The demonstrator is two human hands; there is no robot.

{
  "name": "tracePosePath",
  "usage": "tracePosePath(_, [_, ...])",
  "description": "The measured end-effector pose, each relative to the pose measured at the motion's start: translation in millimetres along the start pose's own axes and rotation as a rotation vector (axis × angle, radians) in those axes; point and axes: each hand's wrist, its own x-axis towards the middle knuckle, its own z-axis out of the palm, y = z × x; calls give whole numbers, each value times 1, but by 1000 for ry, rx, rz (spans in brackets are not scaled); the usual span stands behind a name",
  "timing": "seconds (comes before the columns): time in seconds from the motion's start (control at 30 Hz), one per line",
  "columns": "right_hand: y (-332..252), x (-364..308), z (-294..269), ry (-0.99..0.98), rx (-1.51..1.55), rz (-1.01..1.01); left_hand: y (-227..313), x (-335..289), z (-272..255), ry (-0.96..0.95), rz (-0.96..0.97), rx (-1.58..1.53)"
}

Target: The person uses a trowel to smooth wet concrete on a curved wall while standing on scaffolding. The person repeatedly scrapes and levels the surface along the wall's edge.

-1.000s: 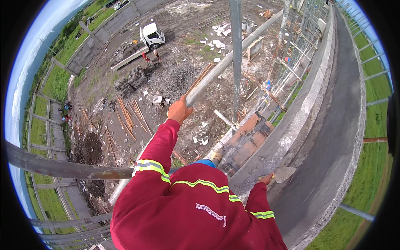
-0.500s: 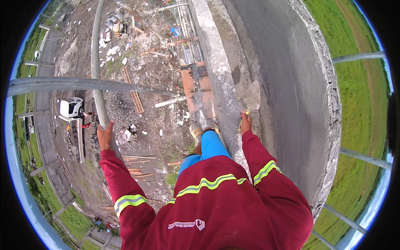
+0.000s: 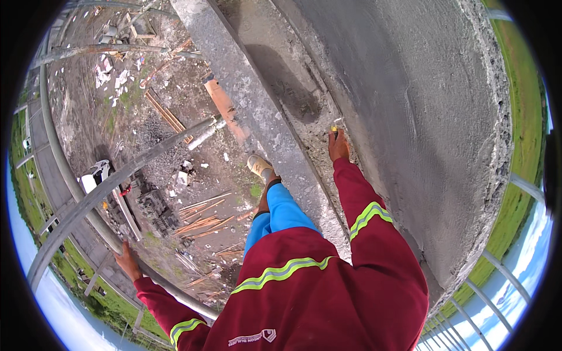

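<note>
The left hand (image 3: 127, 261) was wrapped around a grey scaffold pipe (image 3: 76, 193), fingers closed on the tube, with the red sleeve and its yellow reflective band running back from the wrist toward the lower edge. Half a second before, that same hand had held an upright pipe much nearer the body; now the grip sat farther out to the person's left and lower in the view, so the arm had stretched away while the head turned toward the wall. The right hand (image 3: 338, 146) was closed around a small yellow-handled tool (image 3: 334, 127), most likely a trowel, though the blade was too small to make out; its tip met the rough mortar along the concrete ledge (image 3: 257, 117). Just beyond that grip, to its right, rose the smooth grey plastered wall (image 3: 421, 117), and the wide flat trowel blade seen a second earlier against the wall no longer showed. I judged from this that the plastering had moved to the joint between ledge and wall, with the left hand serving only as a brace. Below the right grip, a pale boot (image 3: 258, 165) and blue trouser leg stood on the ledge. Far beneath the left grip lay scattered timber, rubble and a white truck (image 3: 92, 177).
</note>
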Motion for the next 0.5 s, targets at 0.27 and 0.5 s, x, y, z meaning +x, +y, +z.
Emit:
tracePosePath(0.27, [-24, 52, 28, 146, 142, -105, 4, 1, 1, 4, -138, -6])
tracePosePath(0.5, [14, 60, 49, -10, 56, -4, 9, -1, 6, 65, -152, -1])
